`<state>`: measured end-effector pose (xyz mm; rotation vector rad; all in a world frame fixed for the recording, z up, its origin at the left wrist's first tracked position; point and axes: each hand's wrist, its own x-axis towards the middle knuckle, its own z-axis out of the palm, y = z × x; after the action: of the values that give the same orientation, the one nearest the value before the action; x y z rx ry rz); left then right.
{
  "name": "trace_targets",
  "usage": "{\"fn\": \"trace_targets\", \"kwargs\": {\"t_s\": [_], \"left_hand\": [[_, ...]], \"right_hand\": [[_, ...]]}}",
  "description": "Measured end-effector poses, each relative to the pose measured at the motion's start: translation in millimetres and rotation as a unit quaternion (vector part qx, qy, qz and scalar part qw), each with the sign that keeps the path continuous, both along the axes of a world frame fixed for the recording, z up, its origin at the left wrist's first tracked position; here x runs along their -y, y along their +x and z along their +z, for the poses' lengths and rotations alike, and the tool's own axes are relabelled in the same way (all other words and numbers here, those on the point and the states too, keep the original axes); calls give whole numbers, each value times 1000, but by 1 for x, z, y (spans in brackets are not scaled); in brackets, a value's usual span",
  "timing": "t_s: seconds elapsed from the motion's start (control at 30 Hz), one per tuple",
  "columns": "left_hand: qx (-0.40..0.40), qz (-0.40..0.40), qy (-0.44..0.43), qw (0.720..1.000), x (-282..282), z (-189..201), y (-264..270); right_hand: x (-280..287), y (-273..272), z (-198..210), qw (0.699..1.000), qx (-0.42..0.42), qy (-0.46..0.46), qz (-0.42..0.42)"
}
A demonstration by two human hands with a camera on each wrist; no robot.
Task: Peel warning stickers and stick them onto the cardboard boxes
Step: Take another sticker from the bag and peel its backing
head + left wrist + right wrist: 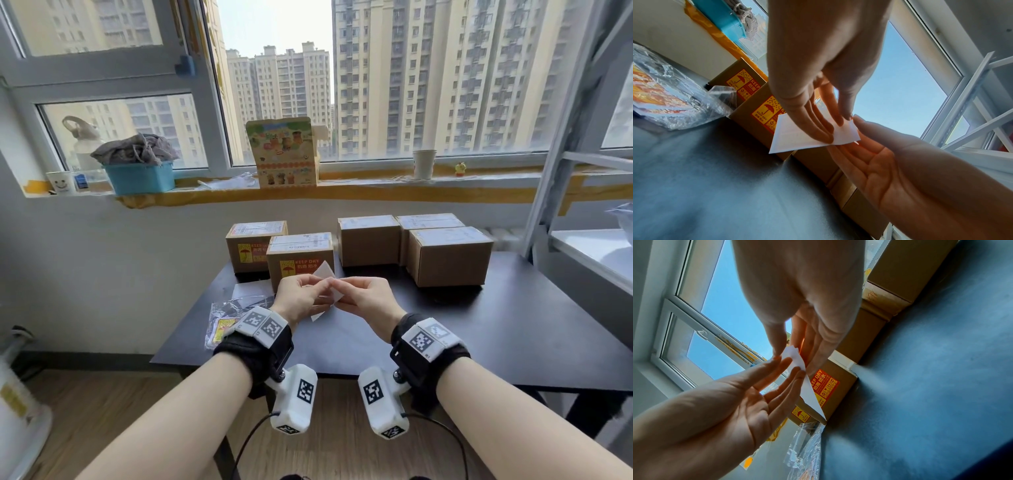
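Pinching one sticker sheet [323,274] between them, left hand [297,297] and right hand [366,294] risk creasing or tearing it if the corner resists.

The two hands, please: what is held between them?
A white sticker sheet, pinched by the left hand and right hand, clearest in the left wrist view.

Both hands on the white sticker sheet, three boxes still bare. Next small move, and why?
Probably pick a corner loose: the left hand and right hand pinch the white sticker sheet over the dark table, and no coloured sticker is visibly lifted from it yet. The nearest plain brown cardboard box has no label.
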<state>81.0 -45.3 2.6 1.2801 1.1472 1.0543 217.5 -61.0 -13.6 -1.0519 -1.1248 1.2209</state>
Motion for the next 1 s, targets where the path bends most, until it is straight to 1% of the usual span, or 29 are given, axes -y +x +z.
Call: {"fn": "trace_targets", "kwargs": {"t_s": [0.13,0.4,0.63,0.8,1.0], "left_hand": [[17,13,-13,1000,-2,1,0],[2,18,-7,1000,-2,1,0],[-10,21,-12,1000,-3,1,-1],[-28,23,1,999,-2,3,0],[-59,25,11,998,-3,2,-1]], "right_hand": [[0,-2,2,1000,-25,-18,5],[0,-5,0,1000,-9,4,7],[1,-5,-1,1000,3,2,10],[1,-6,1,1000,-15,-14,-5],[-1,-5,1,999,5,-18,-37]]}}
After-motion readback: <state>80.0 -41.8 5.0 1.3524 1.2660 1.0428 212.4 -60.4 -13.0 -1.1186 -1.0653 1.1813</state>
